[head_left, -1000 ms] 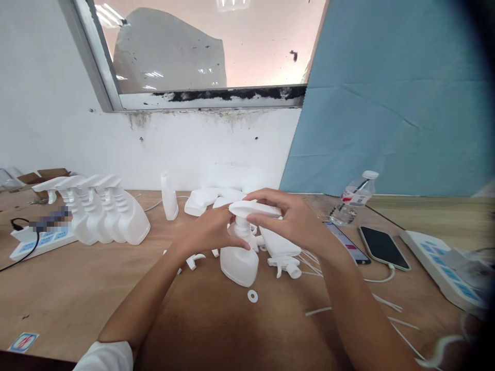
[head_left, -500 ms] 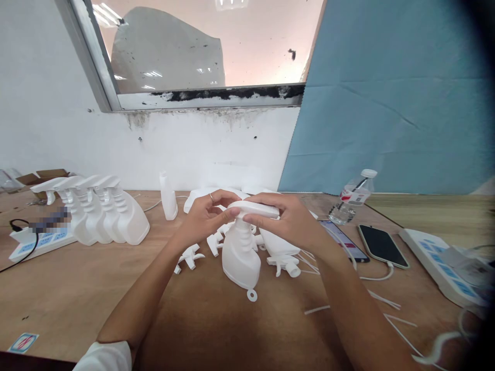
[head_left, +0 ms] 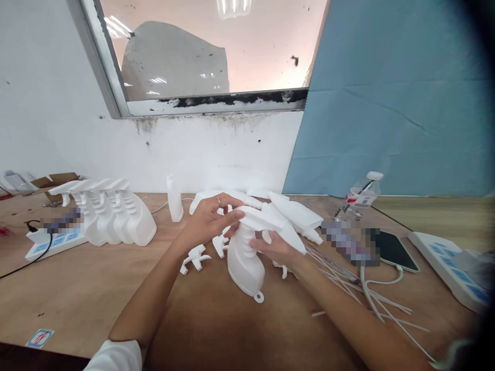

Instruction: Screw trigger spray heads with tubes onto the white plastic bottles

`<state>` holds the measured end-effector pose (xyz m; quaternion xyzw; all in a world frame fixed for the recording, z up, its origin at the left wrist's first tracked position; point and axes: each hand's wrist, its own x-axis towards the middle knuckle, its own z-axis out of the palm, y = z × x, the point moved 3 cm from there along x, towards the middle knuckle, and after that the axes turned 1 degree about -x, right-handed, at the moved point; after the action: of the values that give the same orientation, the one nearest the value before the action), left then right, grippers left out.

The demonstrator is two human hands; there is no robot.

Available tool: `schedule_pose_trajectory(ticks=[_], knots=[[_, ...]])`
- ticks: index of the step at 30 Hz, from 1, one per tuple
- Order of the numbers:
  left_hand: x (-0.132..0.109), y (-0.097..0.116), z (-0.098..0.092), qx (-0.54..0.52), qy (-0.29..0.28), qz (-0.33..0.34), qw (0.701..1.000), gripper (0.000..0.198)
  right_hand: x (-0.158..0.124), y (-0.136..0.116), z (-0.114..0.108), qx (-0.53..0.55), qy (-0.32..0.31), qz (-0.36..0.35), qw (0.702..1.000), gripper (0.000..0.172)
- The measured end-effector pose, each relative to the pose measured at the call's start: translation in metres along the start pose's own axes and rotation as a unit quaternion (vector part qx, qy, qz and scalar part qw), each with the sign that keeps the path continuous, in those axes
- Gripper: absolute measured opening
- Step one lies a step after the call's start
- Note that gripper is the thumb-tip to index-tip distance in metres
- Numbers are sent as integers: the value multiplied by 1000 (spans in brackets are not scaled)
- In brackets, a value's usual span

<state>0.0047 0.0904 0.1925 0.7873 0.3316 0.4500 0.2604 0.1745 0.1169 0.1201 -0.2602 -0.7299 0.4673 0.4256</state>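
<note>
A white spray bottle (head_left: 245,265) stands upright on the wooden table in front of me, with a white trigger spray head (head_left: 257,218) on its neck. My left hand (head_left: 212,219) is closed on the back of the spray head, thumb on top. Lower down, my right hand (head_left: 275,248) has its fingers at the bottle's neck, under the nozzle end beside the trigger. Loose white trigger heads (head_left: 196,258) lie to the left of the bottle. A small white ring (head_left: 259,297) sits at its base.
Several bottles with spray heads (head_left: 116,219) stand in a row at left by a power strip (head_left: 58,245). More white bottles (head_left: 296,211) lie behind my hands. Thin white tubes (head_left: 340,278), a phone (head_left: 398,250), a water bottle (head_left: 361,198) and another strip (head_left: 448,268) are at right.
My right hand has gone from the top of the spray head down to the neck below it. My left hand stays on the head's back. The view has shifted slightly.
</note>
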Motion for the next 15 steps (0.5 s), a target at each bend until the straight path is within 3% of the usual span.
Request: schedule_pose_trajectory(ticks=[4, 10, 15], knots=[[1, 3, -2, -4, -15, 18, 1000, 23, -3, 15, 32, 102, -34, 26, 994, 58], [-1, 0, -7, 16, -16, 4, 1000, 25, 2, 25, 35, 65, -7, 31, 997, 75], [-1, -3, -10, 32, -25, 27, 999, 21, -1, 23, 41, 153, -26, 25, 988, 58]])
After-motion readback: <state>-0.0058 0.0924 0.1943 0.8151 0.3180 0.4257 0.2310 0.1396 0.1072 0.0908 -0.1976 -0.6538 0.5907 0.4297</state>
